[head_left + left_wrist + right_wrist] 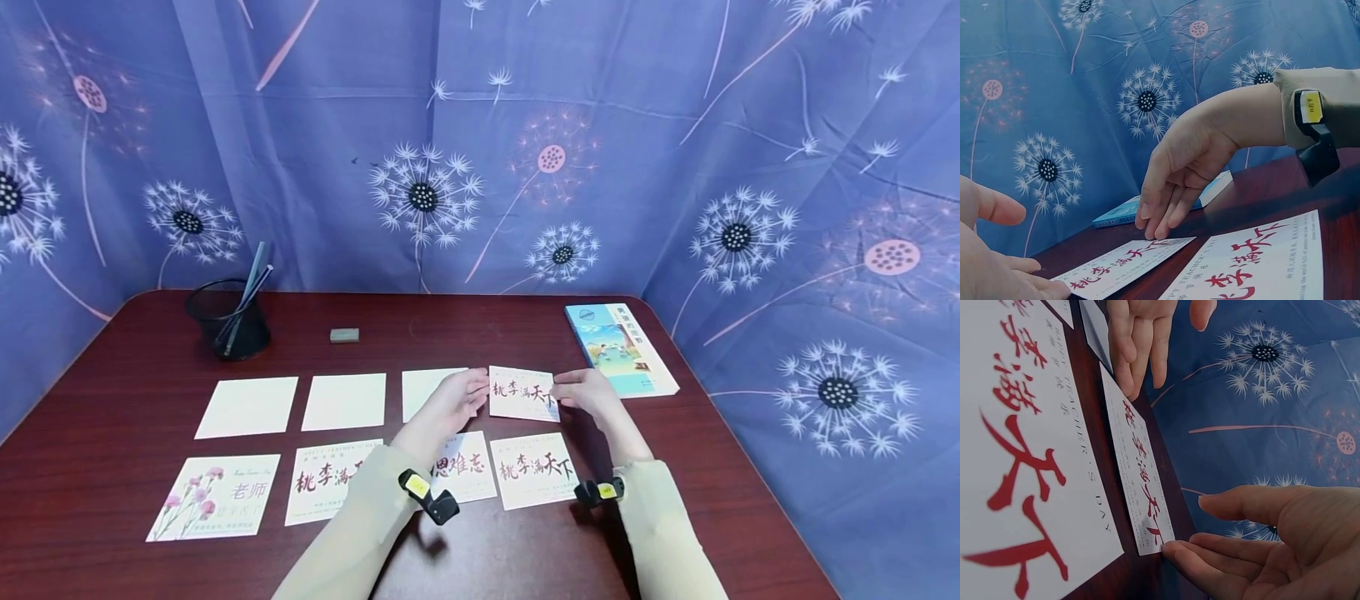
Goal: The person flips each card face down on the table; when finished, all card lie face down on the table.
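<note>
A white card with red brush lettering (521, 393) lies flat at the right end of the back row. At its left edge is my left hand (452, 402), fingers fairly straight, fingertips right at the border. My right hand (596, 398) touches the right edge of the same card; in the right wrist view its fingertips (1172, 550) meet the corner and the thumb stays raised. A matching lettered card (532, 471) lies directly in front. Beneath my left forearm, another lettered card (468, 475) is partly covered, and a blank white card (427, 387) is partly hidden behind that hand.
Further left lie two blank cards, one a white card (343, 402), above a flowered card (213, 500) and a lettered card (322, 483). A black mesh pen holder (247, 329), an eraser (344, 335) and a blue-covered book (622, 350) stand toward the back, before a dandelion-print curtain (480, 167).
</note>
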Action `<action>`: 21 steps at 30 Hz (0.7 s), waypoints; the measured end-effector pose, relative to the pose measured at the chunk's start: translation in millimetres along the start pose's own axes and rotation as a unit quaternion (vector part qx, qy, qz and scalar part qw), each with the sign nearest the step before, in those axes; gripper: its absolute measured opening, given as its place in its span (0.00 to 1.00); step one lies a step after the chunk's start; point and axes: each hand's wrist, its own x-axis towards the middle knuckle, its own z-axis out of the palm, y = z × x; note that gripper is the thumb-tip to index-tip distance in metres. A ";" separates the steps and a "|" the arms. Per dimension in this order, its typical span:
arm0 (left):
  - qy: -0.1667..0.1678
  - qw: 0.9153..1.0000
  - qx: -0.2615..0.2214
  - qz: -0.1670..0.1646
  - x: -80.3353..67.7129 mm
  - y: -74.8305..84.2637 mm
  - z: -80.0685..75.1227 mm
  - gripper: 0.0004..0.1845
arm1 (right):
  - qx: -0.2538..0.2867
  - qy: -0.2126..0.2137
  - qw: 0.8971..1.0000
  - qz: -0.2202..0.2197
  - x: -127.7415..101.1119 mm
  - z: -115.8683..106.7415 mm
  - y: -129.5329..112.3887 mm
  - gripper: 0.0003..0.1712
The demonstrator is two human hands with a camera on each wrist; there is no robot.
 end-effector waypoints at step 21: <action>-0.028 0.999 -0.019 0.004 -6.5 9.0 0.6 0.29 | -0.004 0.002 1.000 0.007 1.5 1.3 0.6 0.25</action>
